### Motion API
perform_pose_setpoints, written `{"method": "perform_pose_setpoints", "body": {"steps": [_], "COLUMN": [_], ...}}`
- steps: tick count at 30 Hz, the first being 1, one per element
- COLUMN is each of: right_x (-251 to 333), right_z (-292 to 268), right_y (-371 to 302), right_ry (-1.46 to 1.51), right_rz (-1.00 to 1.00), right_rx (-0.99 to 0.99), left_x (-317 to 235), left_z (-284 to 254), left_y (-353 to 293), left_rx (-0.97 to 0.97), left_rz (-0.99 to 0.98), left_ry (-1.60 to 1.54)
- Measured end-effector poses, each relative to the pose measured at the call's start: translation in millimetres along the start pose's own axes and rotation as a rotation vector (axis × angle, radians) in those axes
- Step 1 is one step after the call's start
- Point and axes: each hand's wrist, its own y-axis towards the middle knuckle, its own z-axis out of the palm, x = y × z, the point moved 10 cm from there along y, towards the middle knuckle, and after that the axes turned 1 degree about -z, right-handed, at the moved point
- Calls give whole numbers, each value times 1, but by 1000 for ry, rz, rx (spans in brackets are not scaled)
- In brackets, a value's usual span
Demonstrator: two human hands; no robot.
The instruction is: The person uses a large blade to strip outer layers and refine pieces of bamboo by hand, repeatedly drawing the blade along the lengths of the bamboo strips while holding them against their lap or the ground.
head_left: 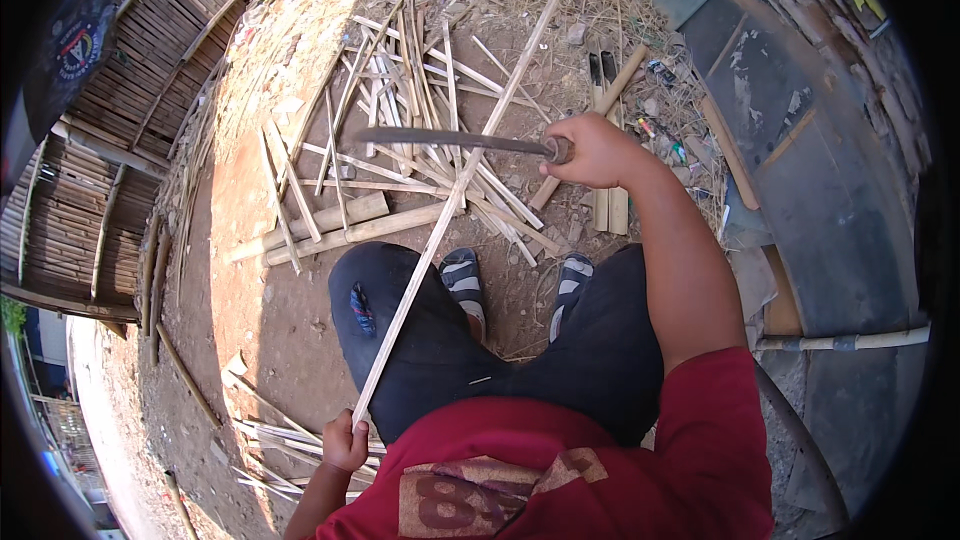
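A long, pale bamboo strip (412, 292) slants across my left thigh and away to the far right. Its near end is gripped by my left hand (346, 442), fingers closed around it. My right hand (592, 151) is wrapped round the handle of a machete (450, 139), most of the handle hidden in the fist. The dark blade points left and crosses over the strip about midway; whether the two touch I cannot tell. Beyond my feet lies a loose pile of split bamboo strips (415, 90).
Thick bamboo poles (350, 230) lie before my feet. More cut strips (275, 440) are at my left side. Woven bamboo panels (150, 60) stand far left. Dark sheets (820, 190) line the right side. Straw and litter (670, 140) cover the ground at the back right.
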Motion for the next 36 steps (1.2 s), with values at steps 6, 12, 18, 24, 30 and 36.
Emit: {"method": "perform_pose_setpoints", "body": {"steps": [6,12,18,24,30,36], "right_x": [-6,35,-50,54,-67,29], "right_z": [-25,12,-55,1,-63,-7], "right_y": [-2,6,-4,-18,-17,-10], "right_ry": [19,-149,149,-173,120,-131], "right_rz": [-37,-139,145,-21,129,-106], "right_rx": [-296,-45,-436,35,-532,-131], "left_x": [-1,-3,-7,-4,-9,-3], "left_z": [-1,-2,-11,-5,-9,-9], "left_y": [1,-5,-2,-4,2,-5], "left_rx": [-38,-49,-87,-87,-118,-108], "left_rz": [16,-17,-34,-5,22,2], "left_ry": [40,20,52,65,156,152]}}
